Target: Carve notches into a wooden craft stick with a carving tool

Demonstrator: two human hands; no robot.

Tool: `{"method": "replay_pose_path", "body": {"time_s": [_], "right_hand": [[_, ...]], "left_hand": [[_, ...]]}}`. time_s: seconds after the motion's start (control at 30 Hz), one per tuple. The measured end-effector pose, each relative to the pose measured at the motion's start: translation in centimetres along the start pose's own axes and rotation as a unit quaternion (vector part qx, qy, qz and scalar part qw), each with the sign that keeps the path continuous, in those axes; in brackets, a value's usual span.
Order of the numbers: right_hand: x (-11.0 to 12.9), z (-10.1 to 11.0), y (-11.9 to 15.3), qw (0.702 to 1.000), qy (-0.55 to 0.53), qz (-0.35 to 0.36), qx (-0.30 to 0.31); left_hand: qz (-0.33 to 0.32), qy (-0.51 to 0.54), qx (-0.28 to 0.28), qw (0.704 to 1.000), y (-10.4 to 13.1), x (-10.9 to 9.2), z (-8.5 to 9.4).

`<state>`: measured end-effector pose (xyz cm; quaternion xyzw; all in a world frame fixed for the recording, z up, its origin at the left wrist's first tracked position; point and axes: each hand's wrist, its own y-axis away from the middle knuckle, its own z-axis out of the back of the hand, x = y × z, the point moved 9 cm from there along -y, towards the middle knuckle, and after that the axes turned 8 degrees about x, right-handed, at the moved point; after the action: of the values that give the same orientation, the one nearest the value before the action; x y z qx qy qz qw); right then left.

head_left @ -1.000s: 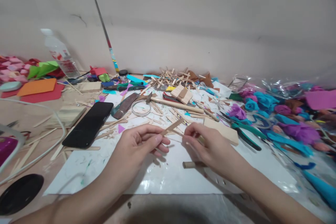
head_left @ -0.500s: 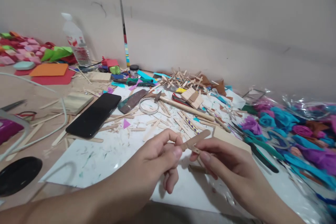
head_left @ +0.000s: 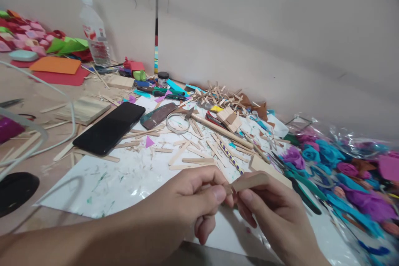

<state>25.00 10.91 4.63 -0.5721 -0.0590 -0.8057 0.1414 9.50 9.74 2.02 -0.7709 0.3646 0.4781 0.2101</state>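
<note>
My left hand (head_left: 196,199) is closed, thumb and forefinger pinching the end of a small wooden craft stick piece (head_left: 230,190). Close against it, my right hand (head_left: 277,208) is closed with the thumb pressed to its fingers on the same wood. A wider flat craft stick (head_left: 254,181) lies along the right fingers. The fingers hide where the pieces meet, so I cannot tell if they are joined. Both hands are above a white sheet (head_left: 124,183), and loose craft sticks (head_left: 198,160) lie just beyond them.
A hammer (head_left: 221,129), a clear ring (head_left: 177,123) and a black phone (head_left: 109,129) lie ahead. Green-handled pliers (head_left: 305,193) and coloured paper flowers (head_left: 327,151) are on the right. A white cable (head_left: 73,112) loops at left; a bottle (head_left: 95,35) stands by the wall.
Both hands sit slightly lower and farther right in view. The flat stick has turned from pointing up and right to lying flatter over the right fingers. The view has shifted a little.
</note>
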Motion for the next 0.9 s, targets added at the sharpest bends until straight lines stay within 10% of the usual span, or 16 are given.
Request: {"method": "replay_pose_path", "body": {"time_s": [0.5, 0.9], "right_hand": [[0.8, 0.8, 1.5, 0.989, 0.117, 0.019, -0.084], [0.7, 3.6, -2.1, 0.962, 0.268, 0.046, -0.004]], "left_hand": [[-0.015, -0.008, -0.008, 1.0, 0.0, 0.9, 0.4], [0.026, -0.141, -0.067, 0.987, 0.9, -1.6, 1.2]]}}
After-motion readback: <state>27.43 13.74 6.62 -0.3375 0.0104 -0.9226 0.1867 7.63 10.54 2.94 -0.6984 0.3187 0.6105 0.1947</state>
